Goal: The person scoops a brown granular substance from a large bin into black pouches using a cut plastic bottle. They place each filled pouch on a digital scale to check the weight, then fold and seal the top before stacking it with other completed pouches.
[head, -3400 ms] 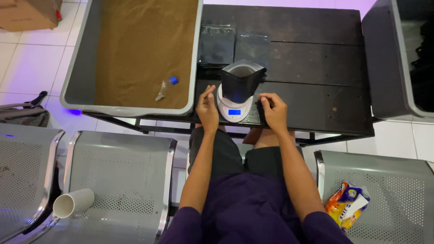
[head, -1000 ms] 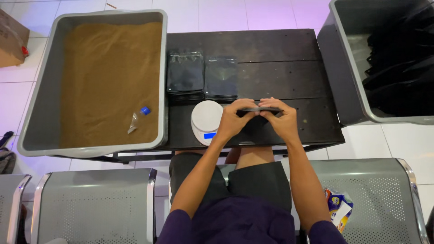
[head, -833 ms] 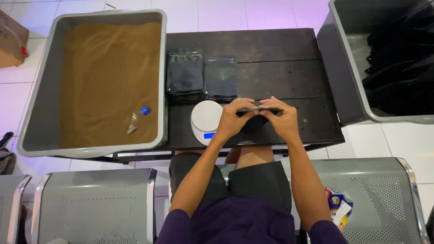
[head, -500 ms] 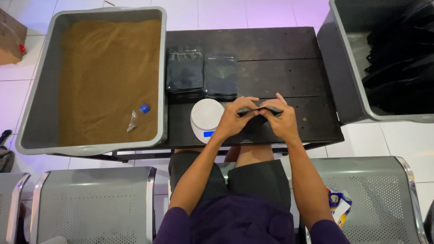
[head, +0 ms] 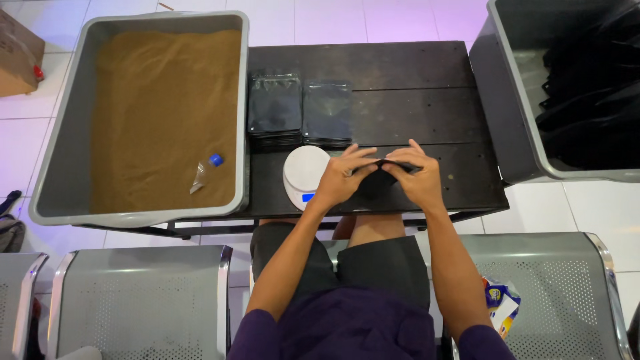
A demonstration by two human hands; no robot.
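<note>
My left hand [head: 343, 175] and my right hand [head: 415, 176] meet over a black pouch [head: 379, 180] that stands on the dark table [head: 407, 73], and both pinch its top edge between fingers and thumbs. A small white round scale [head: 303, 175] with a blue display sits just left of my left hand. Behind the scale lie two stacks of flat black pouches [head: 300, 110].
A large grey tub [head: 43, 160] of brown powder stands at the left, with a cut plastic bottle scoop [head: 204, 173] lying in it. Another grey tub [head: 517, 150] at the right holds black pouches. Grey metal seats flank me; a colourful snack bag [head: 501, 303] lies on the right one.
The pouch stood on the scale between my hands 3.4 s ago; now it is off the scale, to its right. Over the last second my fingers have shifted slightly along its top edge.
</note>
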